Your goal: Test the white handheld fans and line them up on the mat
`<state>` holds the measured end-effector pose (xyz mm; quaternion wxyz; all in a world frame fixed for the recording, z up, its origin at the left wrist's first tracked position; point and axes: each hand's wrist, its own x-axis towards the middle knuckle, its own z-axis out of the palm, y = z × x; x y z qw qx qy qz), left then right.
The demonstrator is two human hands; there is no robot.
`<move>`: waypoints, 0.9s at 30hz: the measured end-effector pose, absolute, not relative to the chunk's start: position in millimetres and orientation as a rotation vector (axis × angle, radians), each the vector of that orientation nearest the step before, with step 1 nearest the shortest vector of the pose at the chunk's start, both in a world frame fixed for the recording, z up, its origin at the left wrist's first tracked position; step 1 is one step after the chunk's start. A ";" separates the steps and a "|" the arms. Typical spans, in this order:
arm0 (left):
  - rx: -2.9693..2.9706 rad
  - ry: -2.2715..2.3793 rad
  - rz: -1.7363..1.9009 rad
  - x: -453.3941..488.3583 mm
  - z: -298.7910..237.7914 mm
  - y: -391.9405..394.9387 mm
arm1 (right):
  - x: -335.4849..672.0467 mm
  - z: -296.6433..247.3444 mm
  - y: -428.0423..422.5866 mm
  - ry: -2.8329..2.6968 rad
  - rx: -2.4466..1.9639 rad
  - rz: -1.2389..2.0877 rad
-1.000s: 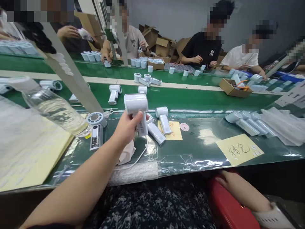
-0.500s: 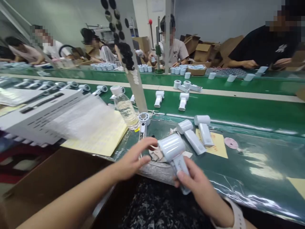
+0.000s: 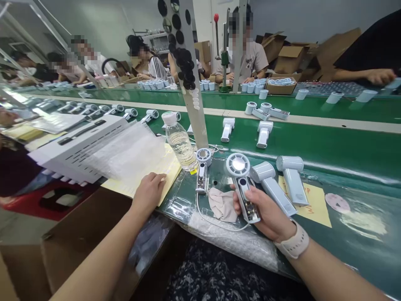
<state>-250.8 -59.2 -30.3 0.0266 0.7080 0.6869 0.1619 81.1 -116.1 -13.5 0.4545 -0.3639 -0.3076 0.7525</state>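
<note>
Along the near edge of the green conveyor belt point(image 3: 313, 146), I'm working with my hands well apart. At far left, one translucent foam sheet point(image 3: 125, 152) is lying partly over a yellow pad point(image 3: 167, 169), and my left hand point(image 3: 149, 193) is resting open on that pad, holding nothing. Just right of it, one water bottle point(image 3: 179, 146) is standing upright, and one handheld fan point(image 3: 202, 175) is lying on the mat beside its base. Next along, one beige cloth point(image 3: 222, 205) is lying on the plastic-covered mat, with a white cable point(image 3: 213, 223) curving below it. My right hand point(image 3: 263, 209) is clamping a second handheld fan point(image 3: 241, 184) by its handle, just above the cloth, with the round fan head facing up and the fingers wrapped around the back. A pale watch band point(image 3: 293, 242) is circling my wrist. Further right, two more white fans point(image 3: 272, 186) are lying side by side, the farther one partly on a yellow note point(image 3: 315, 205). One pink round sticker point(image 3: 336, 202) is sitting beyond it.
</note>
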 end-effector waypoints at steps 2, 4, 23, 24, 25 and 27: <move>2.147 2.126 0.523 -251.1 -22.6 -56.4 | 82.0 -17.6 -120.6 -0.779 -0.905 1.859; 2.082 2.156 0.641 -245.3 -10.1 -56.0 | 84.1 -18.5 -124.4 -0.825 -0.879 1.861; 1.463 1.316 1.485 -69.5 8.7 -91.8 | 80.9 -19.1 -127.8 -0.951 -0.848 1.843; 1.466 1.325 1.483 -69.9 8.3 -91.7 | 80.6 -20.1 -128.3 -0.955 -0.854 1.838; 1.466 1.331 1.485 -70.3 7.9 -91.6 | 80.3 -21.5 -128.8 -0.966 -0.860 1.832; 1.466 1.340 1.505 -72.0 7.5 -91.3 | 80.0 -25.3 -130.0 -1.001 -0.880 1.814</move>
